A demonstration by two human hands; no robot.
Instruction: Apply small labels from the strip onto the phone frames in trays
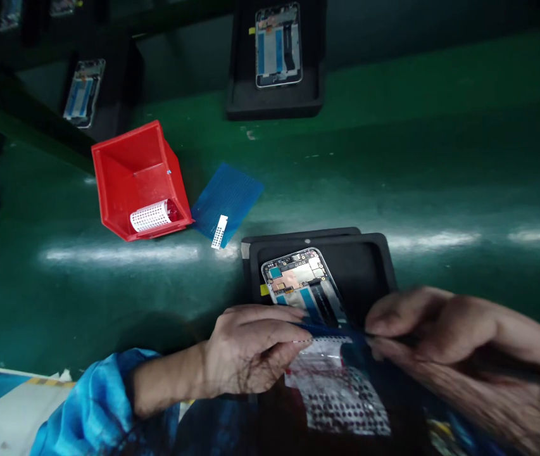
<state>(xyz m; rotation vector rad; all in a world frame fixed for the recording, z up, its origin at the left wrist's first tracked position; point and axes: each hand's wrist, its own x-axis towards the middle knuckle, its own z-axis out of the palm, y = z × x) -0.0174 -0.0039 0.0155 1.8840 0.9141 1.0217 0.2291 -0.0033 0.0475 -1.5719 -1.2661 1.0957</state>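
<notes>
A clear plastic bag [326, 373] with a dark blue top edge hangs between my hands at the lower middle. Inside or behind the plastic are white sheets with rows of dark dots [345, 405]; which of the two I cannot tell. My left hand [255, 348] pinches the bag's upper left edge between thumb and fingers. At the upper right edge, my right hand [435, 329] is closed on it too, a little blurred. Just beyond my hands, an opened phone [298, 278] with its circuit board showing lies in a black tray [367, 266], its lower end hidden.
Left of centre stands a red bin [131, 152] with a rolled dotted sheet [150, 216] inside. Beside it lies a blue sheet [232, 190] bearing a dotted white strip [219, 232]. Farther back, another opened phone [278, 47] rests in a black tray [274, 104]. More phones sit upper left.
</notes>
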